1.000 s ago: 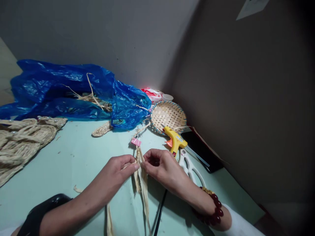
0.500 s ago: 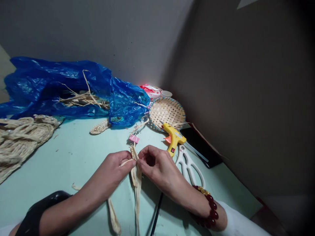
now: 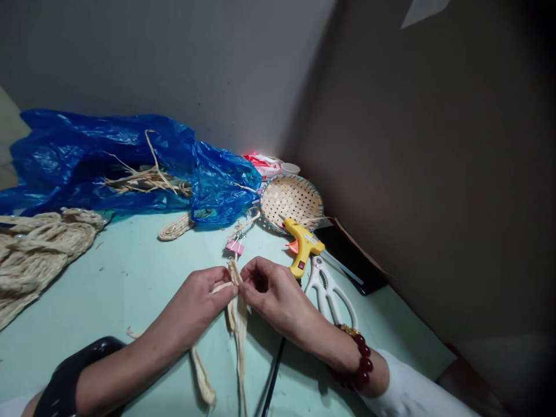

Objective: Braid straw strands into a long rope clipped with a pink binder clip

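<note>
Pale dried husk strips (image 3: pixel 238 330) hang down between my two hands over the table. My left hand (image 3: pixel 208 292) is closed, thumb and fingers pinching the strips near their upper end. From the right, my right hand (image 3: pixel 271 292) pinches the same strips, its fingertips almost touching my left thumb. Just beyond the fingers, a pink binder clip (image 3: pixel 235 247) grips the far end of the strand. One loose strip (image 3: pixel 202 379) dangles below my left wrist.
A yellow glue gun (image 3: pixel 304 246) and white scissors (image 3: pixel 325 289) lie right of my hands. Behind stands a woven bamboo basket (image 3: pixel 292 202). A blue plastic bag (image 3: pixel 99 133) with dried strips is at back left, braided straw work (image 3: pixel 39 249) in front. A black flat object (image 3: pixel 339 249) lies right.
Both hands keep their pinch on the husk strips, almost unmoved. The whole view has shifted slightly, with the objects at right appearing a little further left.
</note>
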Tool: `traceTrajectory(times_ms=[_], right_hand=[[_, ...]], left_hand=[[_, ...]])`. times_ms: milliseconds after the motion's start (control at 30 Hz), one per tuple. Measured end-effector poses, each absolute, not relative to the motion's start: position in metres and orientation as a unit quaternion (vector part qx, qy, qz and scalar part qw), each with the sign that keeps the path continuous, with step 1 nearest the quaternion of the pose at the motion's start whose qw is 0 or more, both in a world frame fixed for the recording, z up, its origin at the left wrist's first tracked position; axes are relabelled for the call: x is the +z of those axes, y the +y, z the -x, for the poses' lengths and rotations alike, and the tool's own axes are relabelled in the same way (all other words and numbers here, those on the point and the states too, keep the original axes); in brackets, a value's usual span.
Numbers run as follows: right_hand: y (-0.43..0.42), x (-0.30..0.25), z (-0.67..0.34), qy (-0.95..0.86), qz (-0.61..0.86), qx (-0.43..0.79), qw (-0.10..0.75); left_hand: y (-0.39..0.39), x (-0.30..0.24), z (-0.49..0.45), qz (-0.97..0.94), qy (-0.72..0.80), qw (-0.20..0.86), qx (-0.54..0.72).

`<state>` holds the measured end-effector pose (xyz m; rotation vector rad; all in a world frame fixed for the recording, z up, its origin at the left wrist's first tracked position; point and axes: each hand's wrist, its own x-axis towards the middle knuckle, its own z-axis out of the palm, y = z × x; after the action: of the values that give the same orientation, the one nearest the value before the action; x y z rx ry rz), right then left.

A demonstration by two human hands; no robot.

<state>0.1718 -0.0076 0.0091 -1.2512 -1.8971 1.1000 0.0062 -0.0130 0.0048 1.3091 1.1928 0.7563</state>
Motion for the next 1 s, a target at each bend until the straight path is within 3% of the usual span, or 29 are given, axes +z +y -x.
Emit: traceTrajectory(times_ms=[367,600,700,767,867,933,1000], right_hand=[[-0.013,0.007,-0.169,-0.742,0.454,0.375,0.320],[-0.012,0.042,-0.183,-0.605,0.339,0.629,0.352],[-0.014,0.064,-0.210,-0.596,0.299,0.626,0.404],[-0.019,0.076,-0.233,-0.590,0.310,0.568,0.483],[-0.027,0.095,-0.272,-0.588,0.390,0.378,0.600],[-0.025,0.106,-0.297,-0.609,0.470,0.228,0.598],[-0.016,0.112,-0.319,-0.645,0.593,0.039,0.480]], left_hand=[[-0.013,0.008,-0.008,-0.567,0.505,0.568,0.317],[-0.014,0.007,-0.008,-0.575,0.525,0.536,0.326],[-0.014,0.007,-0.008,-0.566,0.539,0.538,0.318],[-0.014,0.007,-0.007,-0.563,0.543,0.537,0.317],[-0.012,0.008,-0.007,-0.555,0.542,0.545,0.318],[-0.013,0.009,-0.006,-0.545,0.539,0.558,0.319],[-0.014,0.010,-0.006,-0.531,0.535,0.576,0.315]])
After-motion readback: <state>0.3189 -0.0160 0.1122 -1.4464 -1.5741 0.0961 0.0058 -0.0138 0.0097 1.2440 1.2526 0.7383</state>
